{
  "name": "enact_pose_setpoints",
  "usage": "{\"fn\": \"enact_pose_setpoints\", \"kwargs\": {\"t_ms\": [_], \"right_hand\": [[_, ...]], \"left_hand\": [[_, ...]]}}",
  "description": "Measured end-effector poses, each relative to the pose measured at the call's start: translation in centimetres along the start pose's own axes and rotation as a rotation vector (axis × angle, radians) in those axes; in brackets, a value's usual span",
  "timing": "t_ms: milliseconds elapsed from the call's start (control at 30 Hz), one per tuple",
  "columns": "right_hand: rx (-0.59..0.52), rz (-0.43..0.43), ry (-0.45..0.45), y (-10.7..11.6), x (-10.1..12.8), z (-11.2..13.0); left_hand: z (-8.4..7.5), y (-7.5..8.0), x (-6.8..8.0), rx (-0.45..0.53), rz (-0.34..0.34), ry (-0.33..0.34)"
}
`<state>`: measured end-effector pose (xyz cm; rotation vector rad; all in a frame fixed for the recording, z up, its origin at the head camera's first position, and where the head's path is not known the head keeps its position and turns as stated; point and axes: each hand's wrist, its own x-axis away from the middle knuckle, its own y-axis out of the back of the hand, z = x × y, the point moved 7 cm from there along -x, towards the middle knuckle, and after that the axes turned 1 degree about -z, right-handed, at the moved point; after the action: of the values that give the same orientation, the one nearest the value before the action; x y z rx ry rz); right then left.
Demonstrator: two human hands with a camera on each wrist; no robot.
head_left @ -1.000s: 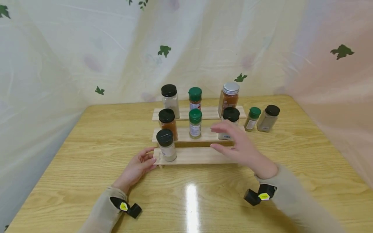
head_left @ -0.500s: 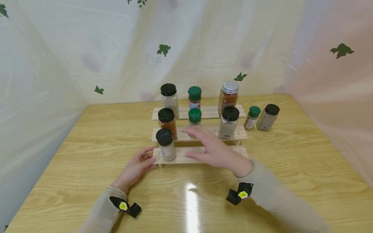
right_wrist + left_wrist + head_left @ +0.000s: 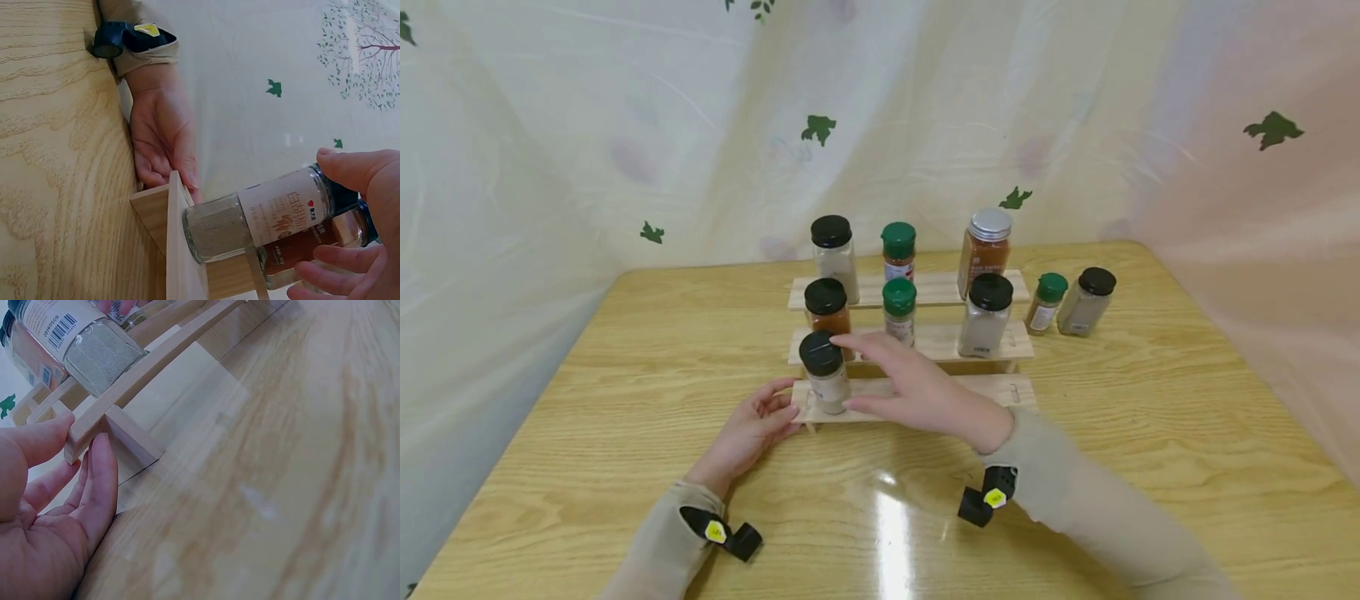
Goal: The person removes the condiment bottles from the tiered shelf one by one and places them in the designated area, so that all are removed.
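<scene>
A three-step wooden spice rack point(image 3: 1003, 384) stands on the table. My left hand point(image 3: 741, 442) pinches the left end of its lowest shelf, thumb above and fingers below, as the left wrist view shows. On that shelf a black-capped spice jar point(image 3: 830, 390) of pale powder stands upright at the left. My right hand point(image 3: 917, 387) reaches in from the right, thumb and fingers spread about this jar's right side, the fingertips close to its cap. Whether they touch it cannot be told. In the right wrist view the jar's printed label point(image 3: 281, 209) faces the camera.
Behind on the middle shelf are an orange-brown jar point(image 3: 827, 310), a green-capped jar point(image 3: 899, 308) and a pale jar point(image 3: 987, 321). Three more line the top shelf. A small green-capped jar point(image 3: 1045, 308) and a black-capped jar point(image 3: 1086, 307) stand on the table, right of the rack.
My right hand has moved left along the rack, from in front of the pale middle-shelf jar to the front jar. My left hand has stayed on the rack's end.
</scene>
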<state>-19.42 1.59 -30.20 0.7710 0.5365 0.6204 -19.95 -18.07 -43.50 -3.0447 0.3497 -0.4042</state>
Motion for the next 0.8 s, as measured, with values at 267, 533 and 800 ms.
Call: {"fn": "enact_pose_setpoints", "kwargs": {"t_ms": [267,533,800], "right_hand": [[0.013,0.003,-0.019,-1.0,-0.3,-0.3],[0.091,-0.130,-0.012,-1.9,-0.7,-0.2],[0.092,-0.289,0.064,-2.8,-0.9,0.0]], "left_hand": [[-0.1,-0.1,0.0,0.000,0.007,-0.005],[-0.2,-0.1,0.0,-0.008,0.002,0.004],[-0.1,0.0,0.1,-0.001,-0.001,0.001]]}}
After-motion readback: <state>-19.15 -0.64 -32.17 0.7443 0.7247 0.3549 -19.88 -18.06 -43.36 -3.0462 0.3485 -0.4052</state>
